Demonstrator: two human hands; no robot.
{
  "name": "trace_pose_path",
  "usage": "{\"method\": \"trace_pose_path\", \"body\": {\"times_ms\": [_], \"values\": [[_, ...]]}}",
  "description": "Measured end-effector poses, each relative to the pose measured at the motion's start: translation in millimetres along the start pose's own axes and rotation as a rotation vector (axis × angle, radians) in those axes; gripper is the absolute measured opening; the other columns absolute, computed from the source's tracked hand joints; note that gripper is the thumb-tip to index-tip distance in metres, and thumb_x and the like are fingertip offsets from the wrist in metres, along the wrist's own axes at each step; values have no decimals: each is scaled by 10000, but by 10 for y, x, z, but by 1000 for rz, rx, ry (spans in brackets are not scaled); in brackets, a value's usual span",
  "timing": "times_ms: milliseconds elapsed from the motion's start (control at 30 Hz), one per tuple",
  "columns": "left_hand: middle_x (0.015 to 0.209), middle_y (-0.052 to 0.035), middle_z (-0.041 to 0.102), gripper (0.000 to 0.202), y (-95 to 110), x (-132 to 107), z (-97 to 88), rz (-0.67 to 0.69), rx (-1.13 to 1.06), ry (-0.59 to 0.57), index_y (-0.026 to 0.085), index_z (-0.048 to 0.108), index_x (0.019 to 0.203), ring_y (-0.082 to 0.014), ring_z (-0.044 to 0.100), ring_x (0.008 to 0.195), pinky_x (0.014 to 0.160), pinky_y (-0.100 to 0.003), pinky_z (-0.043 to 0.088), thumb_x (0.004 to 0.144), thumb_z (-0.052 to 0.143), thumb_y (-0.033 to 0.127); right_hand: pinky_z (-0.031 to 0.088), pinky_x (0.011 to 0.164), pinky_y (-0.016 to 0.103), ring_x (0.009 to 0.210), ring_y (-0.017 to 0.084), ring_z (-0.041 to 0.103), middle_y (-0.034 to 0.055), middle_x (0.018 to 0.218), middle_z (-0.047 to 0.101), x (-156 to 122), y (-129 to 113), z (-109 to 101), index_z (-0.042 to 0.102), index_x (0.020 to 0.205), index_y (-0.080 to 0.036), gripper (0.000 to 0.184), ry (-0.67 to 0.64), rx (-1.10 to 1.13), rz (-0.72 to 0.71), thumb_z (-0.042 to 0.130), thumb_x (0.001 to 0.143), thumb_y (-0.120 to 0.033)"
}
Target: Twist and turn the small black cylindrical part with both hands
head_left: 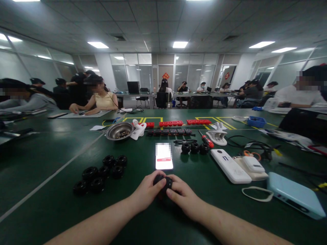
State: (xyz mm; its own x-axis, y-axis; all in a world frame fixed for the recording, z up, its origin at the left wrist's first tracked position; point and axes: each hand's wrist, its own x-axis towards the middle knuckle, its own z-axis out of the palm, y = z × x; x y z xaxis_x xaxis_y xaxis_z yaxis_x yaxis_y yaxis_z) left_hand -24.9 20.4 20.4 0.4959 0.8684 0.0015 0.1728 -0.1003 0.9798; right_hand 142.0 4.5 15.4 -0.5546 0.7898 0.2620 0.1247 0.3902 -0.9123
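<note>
My left hand [149, 189] and my right hand [182, 194] meet low in the middle of the view, both closed around a black toy wheel [166, 182]. Fingers cover much of it. Just beyond them lies a phone [164, 160] with a lit screen, partly blurred. Several glossy black toy wheels [97, 184] form a loose group on the table to the left. Three more black toy wheels [195, 147] stand in a row past the phone on the right, beside a red-and-black screwdriver [207, 141].
A metal bowl [110, 133] of small parts sits beyond the left wheels. Red trays [171, 123] and a black strip [170, 131] lie farther back. To the right are a white power bank [227, 166], a blue box [293, 194] and cables. Other people sit around the green table [133, 217].
</note>
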Motion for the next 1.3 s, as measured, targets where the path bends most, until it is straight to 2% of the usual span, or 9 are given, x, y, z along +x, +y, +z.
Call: {"method": "trace_pose_path", "body": {"times_ms": [100,167,400,500,600,733,933,1133,1300], "values": [[711,15,507,333,-39,26,-1,-12,15,7,161,479,905,-100,505,536,454,-199,377,771,439,463,381,847,289,891,154,484,42,957,477,22,0,4,660,827,-190,431,16,-5,2,305,879,-429],[704,17,505,336,-42,33,-1,-18,22,12,161,479,906,-95,502,528,450,-196,374,769,440,466,384,841,288,887,156,485,42,955,480,35,3,7,662,805,-192,436,20,-24,19,310,875,-438],[772,0,493,321,14,-2,-10,15,0,10,162,481,896,-108,491,620,484,-192,395,773,440,456,394,835,311,953,186,481,52,1052,467,22,15,29,663,772,-186,257,28,-41,31,530,776,-406],[763,0,490,315,4,-6,-7,40,5,4,160,482,894,-107,480,619,481,-190,386,785,422,449,390,844,314,971,189,469,51,1066,455,3,12,20,655,831,-188,219,16,-52,15,578,747,-375],[738,9,486,314,-12,2,4,37,10,8,160,483,888,-101,481,590,474,-193,379,784,426,450,386,845,313,961,189,469,58,1040,454,-1,-2,0,646,891,-181,294,-9,-35,-10,514,783,-421],[715,17,481,323,-11,14,12,11,6,12,157,481,882,-96,481,559,469,-201,386,777,432,459,382,849,302,942,176,475,50,994,467,9,-33,-5,653,862,-183,347,-13,-34,-4,409,841,-429],[753,8,490,304,18,11,-7,-31,3,5,160,478,898,-102,490,586,485,-206,402,780,442,438,401,830,291,926,166,486,45,993,472,33,-34,18,650,857,-199,283,-7,-55,25,436,840,-383],[736,10,482,310,14,7,-6,-6,56,43,164,496,874,-113,471,610,484,-203,382,773,440,452,392,863,312,954,174,480,40,1041,467,20,-8,34,646,823,-192,108,17,-105,40,590,743,-239],[752,8,495,305,14,-8,1,6,32,12,168,491,889,-116,493,623,502,-210,402,781,433,447,393,846,303,945,175,477,48,1030,462,-1,-11,17,644,869,-188,265,-12,-81,-1,484,810,-391]]}}
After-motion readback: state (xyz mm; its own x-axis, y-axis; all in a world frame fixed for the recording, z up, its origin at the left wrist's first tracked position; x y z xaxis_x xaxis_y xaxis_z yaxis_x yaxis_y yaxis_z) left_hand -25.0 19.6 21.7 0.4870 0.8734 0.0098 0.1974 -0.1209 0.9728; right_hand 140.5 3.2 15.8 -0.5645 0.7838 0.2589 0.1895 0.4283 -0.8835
